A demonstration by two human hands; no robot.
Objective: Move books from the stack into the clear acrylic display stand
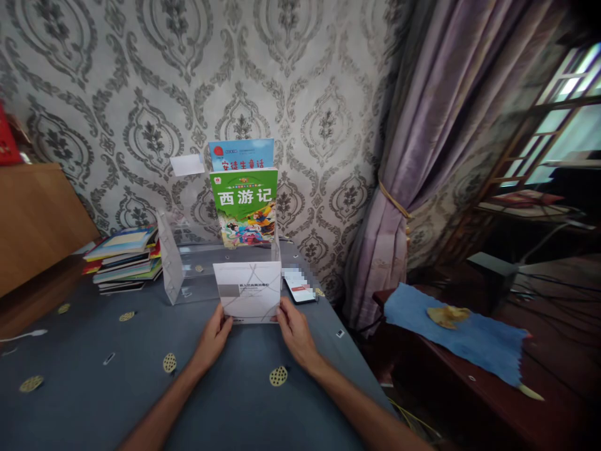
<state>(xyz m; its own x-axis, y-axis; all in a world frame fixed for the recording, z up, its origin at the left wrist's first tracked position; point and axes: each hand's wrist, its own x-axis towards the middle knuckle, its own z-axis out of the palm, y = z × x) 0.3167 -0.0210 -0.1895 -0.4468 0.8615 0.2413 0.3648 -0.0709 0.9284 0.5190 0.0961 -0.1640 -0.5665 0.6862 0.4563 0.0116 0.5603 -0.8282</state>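
One flat white rectangular booklet (pixel 251 291) with dark print and a small grey block, upright or nearly so, printed face toward the wearer, located at the front right of the rack; whether its lower edge sits inside the rack cannot be told. Two bare hands, both closed on that booklet: the left hand (pixel 216 329) at its lower left corner, the right hand (pixel 295 329) at its lower right edge. One clear plastic tiered rack (pixel 171 263), standing on the dark blue-grey cloth-covered counter (pixel 117 388) (the cover is printed with yellowish dotted seed-pod shapes), a blank white rectangular label (pixel 186 165) at its upper left. One green picture-covered book (pixel 244 210) with large white characters, upright in the rack, behind and above the booklet. One light blue book (pixel 244 151) with red characters, behind the green one, only its upper part showing. One uneven stack of thin multicoloured books (pixel 126 260), just beside the rack's left side. One black-edged smartphone (pixel 300 287), screen lit and partly pixelated, lying near the right hand. One white plastic-looking spoon (pixel 32 334), at the counter's far left, well apart from the hands.
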